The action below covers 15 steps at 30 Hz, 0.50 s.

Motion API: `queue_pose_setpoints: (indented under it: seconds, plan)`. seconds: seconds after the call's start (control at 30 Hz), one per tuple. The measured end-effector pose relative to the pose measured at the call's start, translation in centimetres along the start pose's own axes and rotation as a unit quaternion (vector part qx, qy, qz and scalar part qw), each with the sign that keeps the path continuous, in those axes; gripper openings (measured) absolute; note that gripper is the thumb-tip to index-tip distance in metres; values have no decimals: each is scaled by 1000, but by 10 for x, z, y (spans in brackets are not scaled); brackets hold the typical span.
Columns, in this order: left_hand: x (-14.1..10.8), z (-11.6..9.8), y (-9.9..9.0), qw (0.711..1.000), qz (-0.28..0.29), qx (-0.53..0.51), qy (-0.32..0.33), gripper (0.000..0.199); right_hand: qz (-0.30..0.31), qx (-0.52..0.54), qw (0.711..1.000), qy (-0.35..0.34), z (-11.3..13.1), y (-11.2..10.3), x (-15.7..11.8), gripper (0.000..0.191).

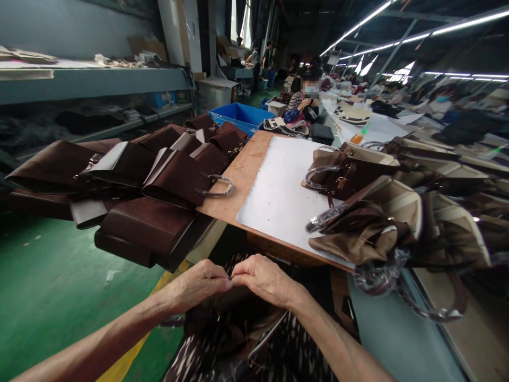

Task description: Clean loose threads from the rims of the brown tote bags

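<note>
My left hand [207,278] and my right hand [256,276] meet above my lap, fingertips pinched together and touching. Whatever lies between the fingertips is too small to make out. Below them a dark brown bag [238,318] rests on my patterned clothing, partly hidden by my hands and in shadow. Just beyond, a wooden board [254,154] bears a white sheet [274,185]. At its right side stands a brown handbag [345,170] with plastic-wrapped handles.
Dark brown bag pieces [143,228] are piled to the left. More brown bags [449,228] crowd the right. A blue bin [238,116] stands behind the board, near a seated person [298,106] wearing a mask. Green floor [59,297] shows at left.
</note>
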<state>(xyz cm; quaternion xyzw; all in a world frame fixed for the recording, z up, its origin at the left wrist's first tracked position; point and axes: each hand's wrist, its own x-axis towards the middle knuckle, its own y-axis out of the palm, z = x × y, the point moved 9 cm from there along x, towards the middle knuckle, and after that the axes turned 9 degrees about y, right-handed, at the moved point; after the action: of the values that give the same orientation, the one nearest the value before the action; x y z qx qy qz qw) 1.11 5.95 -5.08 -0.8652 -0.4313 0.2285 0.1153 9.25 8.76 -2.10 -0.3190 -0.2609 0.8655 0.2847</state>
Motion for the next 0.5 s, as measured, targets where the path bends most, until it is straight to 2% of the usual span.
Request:
queue_pose_setpoints:
  seconds: [0.07,0.17,0.27,0.37,0.5]
  plan:
    - [-3,1,-3,1000,-10,1,-7,31,-21,-19,1000,-3,2,0,1,23]
    - [-14,3,-19,997,-73,24,-19,29,-59,-14,998,30,-5,-5,0,23]
    - [-29,4,-35,991,-120,46,-35,26,-65,11,997,46,-12,-7,-3,22]
    - [-37,9,-37,991,-113,39,-51,27,-60,17,997,39,-13,-7,-4,22]
    - [-40,18,-28,994,-98,11,-43,29,-77,21,996,40,-15,-6,-3,20]
